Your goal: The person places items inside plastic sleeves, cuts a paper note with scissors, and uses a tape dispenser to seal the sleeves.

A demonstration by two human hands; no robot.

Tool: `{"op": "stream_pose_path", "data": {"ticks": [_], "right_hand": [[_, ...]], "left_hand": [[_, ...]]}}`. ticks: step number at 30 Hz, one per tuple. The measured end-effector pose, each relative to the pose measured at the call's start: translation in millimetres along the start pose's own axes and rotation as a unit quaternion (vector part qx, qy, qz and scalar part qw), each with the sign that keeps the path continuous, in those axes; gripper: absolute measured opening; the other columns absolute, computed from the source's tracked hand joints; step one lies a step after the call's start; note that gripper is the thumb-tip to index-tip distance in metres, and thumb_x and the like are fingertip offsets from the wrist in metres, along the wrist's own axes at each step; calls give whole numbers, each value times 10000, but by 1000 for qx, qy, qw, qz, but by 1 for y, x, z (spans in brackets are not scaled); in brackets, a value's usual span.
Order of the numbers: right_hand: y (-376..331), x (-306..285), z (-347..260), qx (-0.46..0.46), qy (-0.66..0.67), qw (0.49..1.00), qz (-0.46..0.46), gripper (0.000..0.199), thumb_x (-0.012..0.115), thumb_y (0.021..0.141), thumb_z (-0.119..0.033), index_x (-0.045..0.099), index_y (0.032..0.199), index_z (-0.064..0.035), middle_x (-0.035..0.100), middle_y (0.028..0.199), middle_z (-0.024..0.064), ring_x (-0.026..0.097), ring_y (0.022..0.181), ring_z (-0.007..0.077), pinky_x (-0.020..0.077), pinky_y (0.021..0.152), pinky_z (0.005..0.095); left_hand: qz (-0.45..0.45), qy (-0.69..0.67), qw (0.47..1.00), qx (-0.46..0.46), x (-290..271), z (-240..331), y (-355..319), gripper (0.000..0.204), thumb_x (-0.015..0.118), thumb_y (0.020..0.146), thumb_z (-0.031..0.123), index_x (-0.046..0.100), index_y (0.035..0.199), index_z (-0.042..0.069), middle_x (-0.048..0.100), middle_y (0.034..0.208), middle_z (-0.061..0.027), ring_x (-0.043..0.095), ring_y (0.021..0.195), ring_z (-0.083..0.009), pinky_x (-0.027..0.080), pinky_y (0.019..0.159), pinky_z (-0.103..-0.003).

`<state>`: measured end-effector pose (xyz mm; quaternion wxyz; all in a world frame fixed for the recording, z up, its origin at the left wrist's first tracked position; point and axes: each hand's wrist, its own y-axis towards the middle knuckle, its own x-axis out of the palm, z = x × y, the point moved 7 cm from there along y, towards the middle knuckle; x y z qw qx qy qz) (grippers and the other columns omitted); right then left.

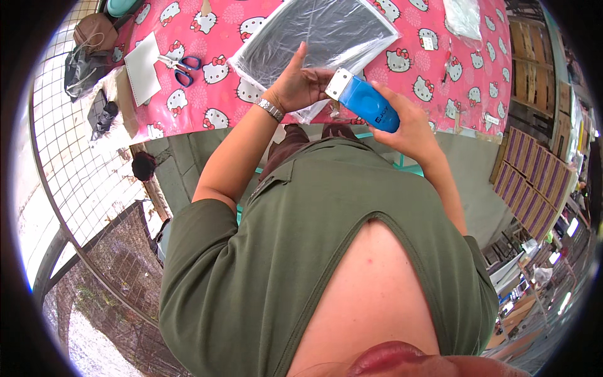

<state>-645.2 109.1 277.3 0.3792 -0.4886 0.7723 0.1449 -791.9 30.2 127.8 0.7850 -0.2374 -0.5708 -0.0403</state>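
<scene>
My right hand [411,125] is wrapped round a flat blue container [372,105] with a white end piece [339,84]. It is tilted, its white end pointing up and left. I cannot tell its exact kind. My left hand [301,87], with a metal watch [270,109] at the wrist, is beside that white end. The left thumb is stretched up and the fingers are loosely bent. Their tips are at the white end; whether they touch it I cannot tell. Just beyond the hands lies a white-edged dark panel [314,34] in clear plastic wrap.
A pink patterned cloth [217,69] covers the table. Blue-handled scissors [182,65] and a white notepad [143,68] lie to the left. A pen [446,66] and clear plastic [463,17] are to the right. A brown bag [94,32] sits at the far left.
</scene>
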Motion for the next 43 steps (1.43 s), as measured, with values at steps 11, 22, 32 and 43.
{"op": "stream_pose_path", "data": {"ticks": [11, 22, 32, 43], "right_hand": [[-6, 6, -9, -61, -50, 997, -11, 805, 770, 612, -191, 481, 1363, -202, 608, 931, 104, 592, 832, 294, 488, 771, 416], [-24, 9, -21, -175, -82, 975, 113, 836, 833, 500, -159, 545, 1285, -176, 570, 880, 74, 572, 781, 263, 464, 707, 408], [-32, 11, -24, -193, -39, 961, 195, 867, 854, 467, -145, 528, 1271, -131, 580, 902, 87, 565, 774, 281, 459, 695, 400], [-41, 13, -28, -229, -41, 948, 219, 887, 875, 450, -180, 519, 1260, -135, 585, 921, 86, 569, 782, 279, 452, 679, 399]], "left_hand": [[8, 125, 991, 35, -2, 5, -22, 657, 649, 879, 250, 371, 1407, -24, 610, 1207, -91, 584, 1108, -167, 444, 990, -323], [99, 66, 985, 126, 13, 9, -31, 237, 574, 943, 173, 628, 1094, -2, 666, 1032, -71, 623, 972, -157, 482, 897, -302], [53, 240, 944, 220, 41, 39, -59, 352, 556, 961, 228, 610, 1191, -33, 673, 1090, -131, 611, 1050, -177, 441, 961, -311], [113, 185, 945, 244, 50, 33, -60, 606, 624, 886, 45, 376, 1439, 58, 597, 1262, -132, 604, 1082, -164, 389, 1022, -318]]}}
